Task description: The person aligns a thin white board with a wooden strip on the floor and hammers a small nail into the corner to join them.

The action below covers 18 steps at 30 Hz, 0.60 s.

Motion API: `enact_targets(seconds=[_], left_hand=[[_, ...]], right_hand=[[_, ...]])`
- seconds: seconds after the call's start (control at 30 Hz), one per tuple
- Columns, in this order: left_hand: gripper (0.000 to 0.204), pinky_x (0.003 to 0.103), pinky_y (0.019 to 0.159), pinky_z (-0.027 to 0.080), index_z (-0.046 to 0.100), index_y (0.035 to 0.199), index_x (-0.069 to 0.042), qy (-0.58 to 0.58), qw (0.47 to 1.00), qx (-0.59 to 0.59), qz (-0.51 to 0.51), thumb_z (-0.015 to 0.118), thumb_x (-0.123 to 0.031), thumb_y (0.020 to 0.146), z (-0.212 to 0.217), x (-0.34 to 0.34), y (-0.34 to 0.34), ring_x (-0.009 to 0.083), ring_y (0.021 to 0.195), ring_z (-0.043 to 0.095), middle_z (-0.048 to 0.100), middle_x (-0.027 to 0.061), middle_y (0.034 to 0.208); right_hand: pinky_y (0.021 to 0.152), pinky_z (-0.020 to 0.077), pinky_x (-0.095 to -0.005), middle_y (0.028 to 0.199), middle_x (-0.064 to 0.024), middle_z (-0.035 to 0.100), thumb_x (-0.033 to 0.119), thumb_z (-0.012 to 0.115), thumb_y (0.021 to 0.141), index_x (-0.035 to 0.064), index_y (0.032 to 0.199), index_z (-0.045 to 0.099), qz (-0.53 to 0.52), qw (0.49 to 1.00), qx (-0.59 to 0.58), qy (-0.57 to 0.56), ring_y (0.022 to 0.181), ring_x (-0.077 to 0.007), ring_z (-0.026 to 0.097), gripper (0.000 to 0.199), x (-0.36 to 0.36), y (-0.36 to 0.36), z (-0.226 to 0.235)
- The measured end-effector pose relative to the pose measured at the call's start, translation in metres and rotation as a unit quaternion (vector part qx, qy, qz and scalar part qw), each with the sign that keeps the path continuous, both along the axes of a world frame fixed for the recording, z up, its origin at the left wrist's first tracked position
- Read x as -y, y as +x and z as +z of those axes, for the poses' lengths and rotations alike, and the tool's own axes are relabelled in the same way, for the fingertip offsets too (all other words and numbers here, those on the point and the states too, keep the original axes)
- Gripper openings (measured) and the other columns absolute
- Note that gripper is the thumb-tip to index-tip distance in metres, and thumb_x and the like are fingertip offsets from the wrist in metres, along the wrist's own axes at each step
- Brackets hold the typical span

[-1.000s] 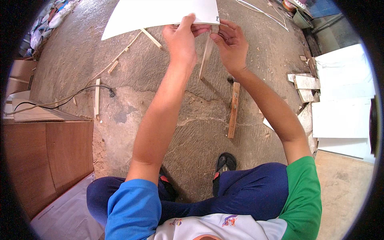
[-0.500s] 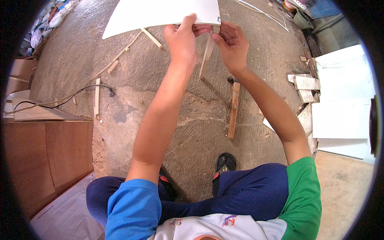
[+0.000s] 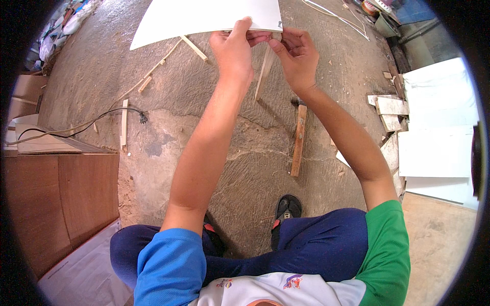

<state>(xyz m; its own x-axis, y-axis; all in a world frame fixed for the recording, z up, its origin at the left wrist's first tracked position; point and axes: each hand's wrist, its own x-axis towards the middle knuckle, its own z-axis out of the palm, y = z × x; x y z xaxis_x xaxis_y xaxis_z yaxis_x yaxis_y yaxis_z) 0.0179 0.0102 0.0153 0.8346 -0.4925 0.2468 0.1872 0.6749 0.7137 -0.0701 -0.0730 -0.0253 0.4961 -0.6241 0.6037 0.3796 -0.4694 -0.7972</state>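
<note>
A white board [image 3: 209,18] stretches away at the top of the view. My left hand [image 3: 232,51] is closed on its near edge, thumb on the upper face and fingers curled beneath. Under the board's right corner, a pale wooden strip [image 3: 263,74] slants down toward the floor. My right hand [image 3: 298,56] is closed at that corner, with its thumb and fingers around the strip's upper end. The fingertips of both hands come close together there, and the board hides part of them. Below my right wrist lies a hammer [image 3: 298,143] with a wooden handle and dark head.
Thin wood strips [image 3: 194,48] and a black cable with a plug [image 3: 142,117] lie on the concrete floor to the left. A brown wooden cabinet [image 3: 61,199] stands at the left. White panels [image 3: 434,153] and wood offcuts [image 3: 390,106] are on the right.
My right hand has shifted very slightly at the board's corner. The board, strip and left hand hold almost the same position.
</note>
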Motion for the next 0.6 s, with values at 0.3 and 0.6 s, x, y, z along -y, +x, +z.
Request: enact_targets(seconds=[0.3, 0.6], left_hand=[[0.016, 0.032, 0.057, 0.057, 0.055, 0.087, 0.012, -0.005, 1.000, 0.001, 0.011, 0.054, -0.004, 0.085, 0.0035, -0.0024, -0.0040, 0.0259, 0.063, 0.066, 0.063, 0.0192, 0.077], [0.017, 0.032, 0.058, 0.058, 0.055, 0.086, 0.012, -0.004, 1.000, 0.000, 0.004, 0.054, -0.004, 0.085, -0.0002, -0.0002, -0.0001, 0.0267, 0.064, 0.067, 0.063, 0.0203, 0.076]], right_hand=[[0.079, 0.0525, -0.0262, 0.096, -0.0100, 0.066, 0.005, 0.071, 0.081, -0.0007, 0.100, 0.054, -0.005, 1.000, 0.000, 0.009, 0.091, -0.0130, 0.062, 0.026, -0.0003, -0.0010, 0.0002], [0.078, 0.0527, -0.0263, 0.094, -0.0107, 0.066, 0.008, 0.073, 0.079, -0.0017, 0.097, 0.055, -0.034, 0.999, 0.008, 0.002, 0.089, -0.0132, 0.063, 0.027, -0.0021, 0.0011, 0.0041]])
